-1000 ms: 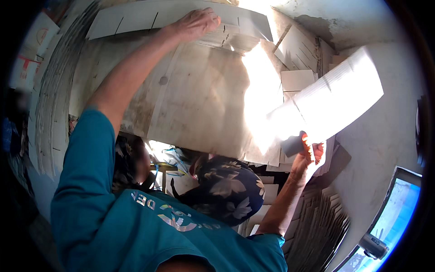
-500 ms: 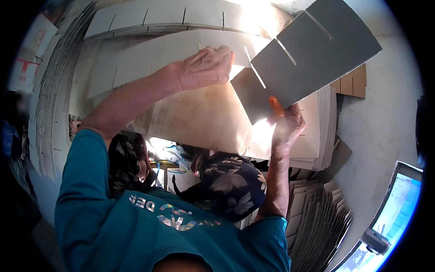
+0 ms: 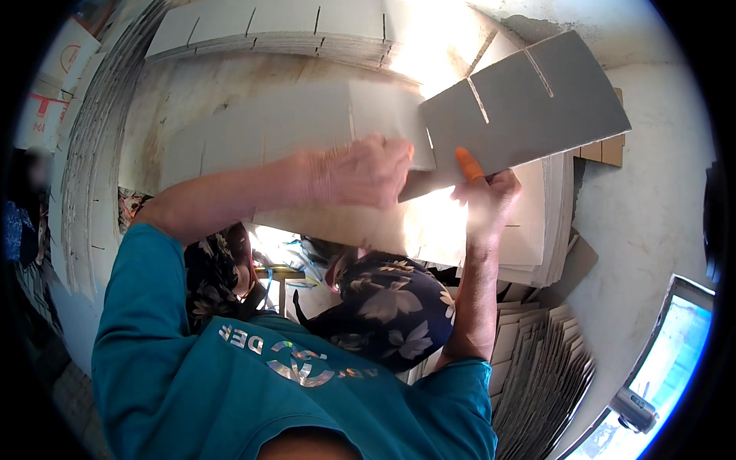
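Observation:
A dark grey slotted cardboard sheet (image 3: 529, 107) slants up to the right, gripped at its lower edge by my right hand (image 3: 491, 195), whose orange-covered thumb lies on its face. Left of it, a paler slotted cardboard sheet (image 3: 299, 115) meets or overlaps its near end; whether the two are joined I cannot tell. My left hand (image 3: 364, 172), smeared by motion, is closed at the pale sheet's lower right part, with a bit of orange at a fingertip. Its fingers partly hide what lies between them.
Stacked slotted cardboard (image 3: 268, 27) lies at the back, and a tall stack (image 3: 92, 153) stands at left. More sheets (image 3: 556, 222) are piled under the right hand, with upright pieces (image 3: 540, 376) below. A board surface (image 3: 330, 218) spans the middle. A blue-lit window-like frame (image 3: 675, 345) is at lower right.
My left hand has come down toward me, and the pale sheet has shifted down with it. The dark sheet has tilted lower at its far end; my right hand still holds it.

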Motion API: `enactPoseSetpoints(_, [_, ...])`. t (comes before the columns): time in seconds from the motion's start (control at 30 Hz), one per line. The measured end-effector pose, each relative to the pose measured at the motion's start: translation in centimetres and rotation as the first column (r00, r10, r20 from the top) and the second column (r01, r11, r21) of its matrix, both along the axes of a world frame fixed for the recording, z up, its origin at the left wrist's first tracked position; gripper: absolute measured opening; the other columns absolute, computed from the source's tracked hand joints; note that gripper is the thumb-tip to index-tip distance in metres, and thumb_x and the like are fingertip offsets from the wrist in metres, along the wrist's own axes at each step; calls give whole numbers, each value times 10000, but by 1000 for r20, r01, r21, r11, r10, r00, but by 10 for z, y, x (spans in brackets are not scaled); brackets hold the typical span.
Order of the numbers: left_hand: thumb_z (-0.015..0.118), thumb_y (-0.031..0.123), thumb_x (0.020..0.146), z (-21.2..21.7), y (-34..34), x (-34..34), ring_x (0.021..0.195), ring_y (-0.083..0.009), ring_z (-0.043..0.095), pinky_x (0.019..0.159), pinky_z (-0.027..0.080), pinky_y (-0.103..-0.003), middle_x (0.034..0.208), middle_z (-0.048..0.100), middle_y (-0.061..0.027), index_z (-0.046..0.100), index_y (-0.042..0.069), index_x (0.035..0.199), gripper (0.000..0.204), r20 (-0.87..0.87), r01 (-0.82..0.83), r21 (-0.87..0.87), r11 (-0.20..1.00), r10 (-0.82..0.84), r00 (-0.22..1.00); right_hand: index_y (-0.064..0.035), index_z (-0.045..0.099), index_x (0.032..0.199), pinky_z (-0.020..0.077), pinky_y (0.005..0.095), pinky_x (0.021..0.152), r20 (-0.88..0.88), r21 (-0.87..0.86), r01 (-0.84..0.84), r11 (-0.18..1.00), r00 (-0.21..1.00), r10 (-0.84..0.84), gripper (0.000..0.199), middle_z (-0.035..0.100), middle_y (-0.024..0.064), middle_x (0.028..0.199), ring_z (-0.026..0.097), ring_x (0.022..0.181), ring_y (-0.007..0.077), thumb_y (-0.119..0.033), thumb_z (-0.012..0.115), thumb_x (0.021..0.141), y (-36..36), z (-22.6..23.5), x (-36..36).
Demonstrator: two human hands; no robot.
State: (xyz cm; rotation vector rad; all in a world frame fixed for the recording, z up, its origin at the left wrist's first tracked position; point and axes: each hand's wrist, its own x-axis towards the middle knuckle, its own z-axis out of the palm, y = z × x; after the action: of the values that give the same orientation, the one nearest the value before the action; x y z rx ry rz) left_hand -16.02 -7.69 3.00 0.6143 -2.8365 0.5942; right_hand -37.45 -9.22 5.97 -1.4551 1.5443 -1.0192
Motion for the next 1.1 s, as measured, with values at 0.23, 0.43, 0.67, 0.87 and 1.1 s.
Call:
enactPoseSetpoints(0.23, [695, 258, 713, -3, 2, 3, 780, -239, 568, 570, 482, -318, 889, 619, -117, 647, -2, 1024, 409, -456, 22, 371, 928, 162, 875, 59, 618, 783, 370, 214, 329, -9, -75, 81, 994, 997, -81, 155, 586, 69, 528, 537, 389, 93, -73, 642, 862, 0, -5, 28])
enactPoseSetpoints(0.43, [672, 340, 792, -38, -123, 77, 970, -266, 527, 840, 415, -385, 1008, 592, -91, 473, 13, 1278, 618, -435, -549, 224, 805, 587, 683, 66, 623, 795, 357, 206, 324, -87, -31, 41, 999, 995, -44, 161, 590, 69, 527, 533, 385, 86, -79, 648, 859, -2, 3, 32])
enactPoseSetpoints(0.67, [573, 246, 886, -45, -147, 83, 1003, -235, 479, 854, 386, -374, 1062, 531, -125, 488, -52, 1183, 430, 363, -741, 82, 667, 672, 645, 73, 636, 834, 353, 212, 324, -82, 14, 26, 1000, 996, -25, 117, 611, 79, 551, 529, 378, 89, -43, 649, 840, -10, 0, 35])
enactPoseSetpoints(0.87, [585, 100, 797, -47, -147, 97, 942, -217, 512, 848, 410, -367, 888, 541, -90, 536, -11, 936, 185, -478, -513, -158, 843, 390, 787, 73, 646, 857, 354, 218, 323, -63, -4, 25, 1000, 998, -25, 91, 623, 88, 569, 528, 379, 93, -13, 641, 829, -10, -4, 38])
enactPoseSetpoints(1.1, [528, 42, 816, -37, -152, 100, 902, -240, 535, 775, 465, -364, 887, 541, -120, 500, -11, 880, 88, 275, -663, 96, 743, 620, 735, 64, 653, 857, 358, 217, 327, -19, 7, 30, 1000, 999, -30, 71, 629, 89, 584, 529, 387, 87, 3, 627, 830, -9, -9, 36])
